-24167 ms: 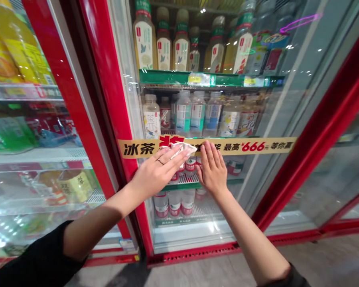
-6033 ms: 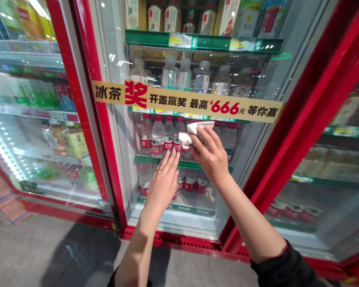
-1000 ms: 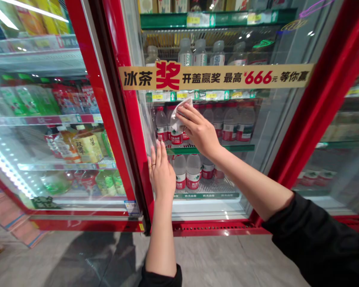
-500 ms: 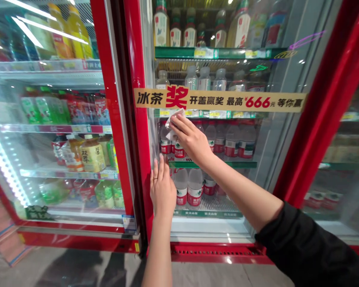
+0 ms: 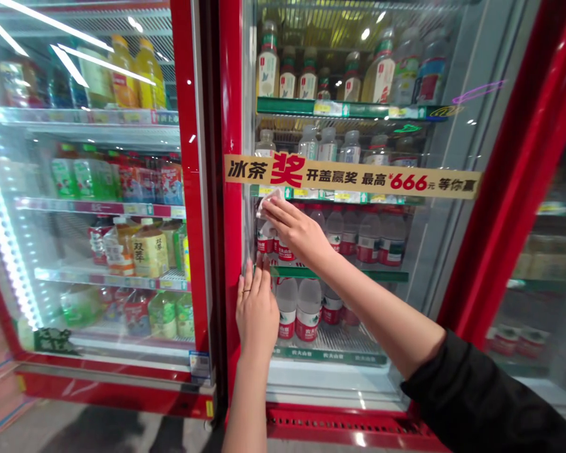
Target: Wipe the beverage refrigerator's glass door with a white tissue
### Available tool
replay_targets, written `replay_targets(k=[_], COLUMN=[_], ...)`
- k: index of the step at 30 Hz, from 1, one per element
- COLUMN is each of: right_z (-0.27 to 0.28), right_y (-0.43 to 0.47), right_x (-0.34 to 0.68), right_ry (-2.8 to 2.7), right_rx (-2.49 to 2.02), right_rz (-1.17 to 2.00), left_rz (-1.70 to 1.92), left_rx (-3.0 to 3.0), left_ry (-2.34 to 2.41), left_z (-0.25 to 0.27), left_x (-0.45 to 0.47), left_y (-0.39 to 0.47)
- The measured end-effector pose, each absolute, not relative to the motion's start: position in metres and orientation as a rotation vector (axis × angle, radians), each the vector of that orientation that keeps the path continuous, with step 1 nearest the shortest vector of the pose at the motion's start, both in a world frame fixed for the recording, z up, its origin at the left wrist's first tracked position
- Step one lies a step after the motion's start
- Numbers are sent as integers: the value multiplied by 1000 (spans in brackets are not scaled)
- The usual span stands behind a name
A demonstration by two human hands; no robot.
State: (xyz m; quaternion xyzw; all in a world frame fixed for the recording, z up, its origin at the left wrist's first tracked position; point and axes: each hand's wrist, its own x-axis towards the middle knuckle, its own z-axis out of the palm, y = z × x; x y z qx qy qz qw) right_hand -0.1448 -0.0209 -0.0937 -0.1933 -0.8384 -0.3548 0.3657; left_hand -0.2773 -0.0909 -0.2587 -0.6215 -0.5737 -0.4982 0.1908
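Note:
Just below the yellow sticker strip [image 5: 353,179] on a red-framed drinks fridge, my right hand [image 5: 299,229] presses a crumpled white tissue or cloth [image 5: 268,200] to the glass door. Its fingers lie over the wad and hide part of it. Lower down, my left hand [image 5: 258,308] rests flat at the door's left side, against the red frame [image 5: 232,233] and the glass edge. Its fingers are stretched upward, one wearing a thin ring, and it holds nothing. Behind the glass, water bottles with red labels [image 5: 307,311] stand near both hands.
A second fridge with a red frame [image 5: 188,145] stands on the left, holding several rows of drinks. Another red-framed door [image 5: 495,207] is at the right. Pink cartons [image 5: 0,396] are stacked at the lower left. Ceiling lights reflect in the glass.
The whole scene has shifted down and slightly right in view. Against the sticker strip, my right hand and the white wad have slid a little left. My left hand stays at the door's edge.

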Motion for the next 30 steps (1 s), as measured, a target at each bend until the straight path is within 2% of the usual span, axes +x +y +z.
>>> replay_targets(k=[4, 8, 12, 17, 23, 30], right_z=[-87, -80, -83, -89, -69, -91], right_y=[-21, -17, -20, -26, -22, -18], right_x=[-138, -176, -200, -168, -201, -224], right_ry=[-2077, -1980, -2078, -2274, -2091, -2277], right_rx=[-525, -566, -506, -403, -547, -278], right_rz=[-933, -895, -906, -991, -916, -1068], left_rz=[-1455, -1523, -1526, -1564, -1576, -1629], left_rx=[-1717, -1631, -1606, -1596, -1587, -1535], left_ry=[-1602, -1569, -1604, -1664, -1662, -1604], left_z=[-254, -257, -262, -260, -270, -286], left_x=[-280, -282, -286, -296, -304, -315], left_y=[-95, -91, -87, -94, -87, -79])
